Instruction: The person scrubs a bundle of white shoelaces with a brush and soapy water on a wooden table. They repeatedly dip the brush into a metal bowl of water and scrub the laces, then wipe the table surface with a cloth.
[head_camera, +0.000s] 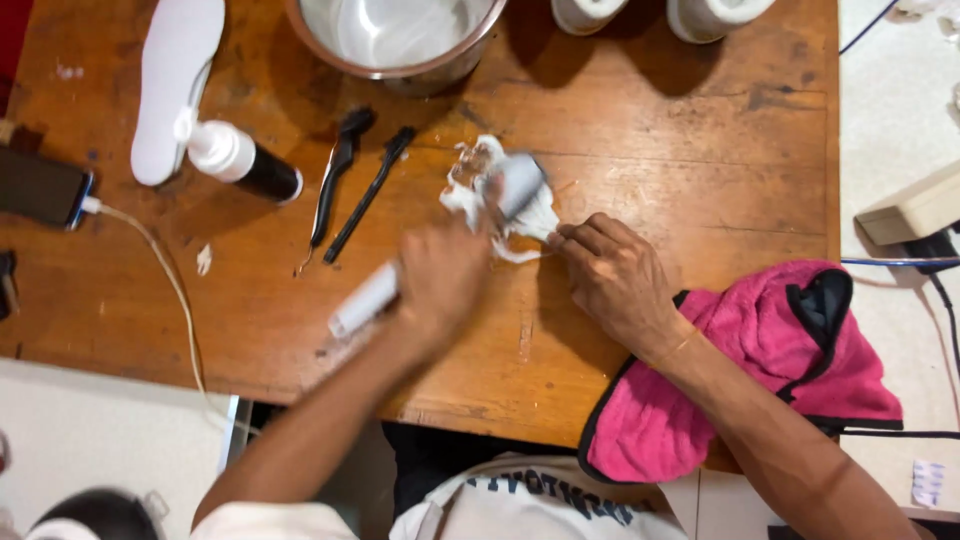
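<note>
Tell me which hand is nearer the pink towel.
Right. The right hand sits just beside the pink towel, its wrist next to the towel's edge; the left hand is farther away, across the table.

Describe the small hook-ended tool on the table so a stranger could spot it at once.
Start at the steel pot at the wooden table's far edge. Just below its left side lie two slim black tools; the hooked pick is the left one. Unlike the straight brush beside it, it ends in a thin curved metal tip.

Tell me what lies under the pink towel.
The pink towel drapes over the wooden table's front right corner, under the right forearm. A black cable emerges from its right edge. Anything else beneath is covered.
</note>
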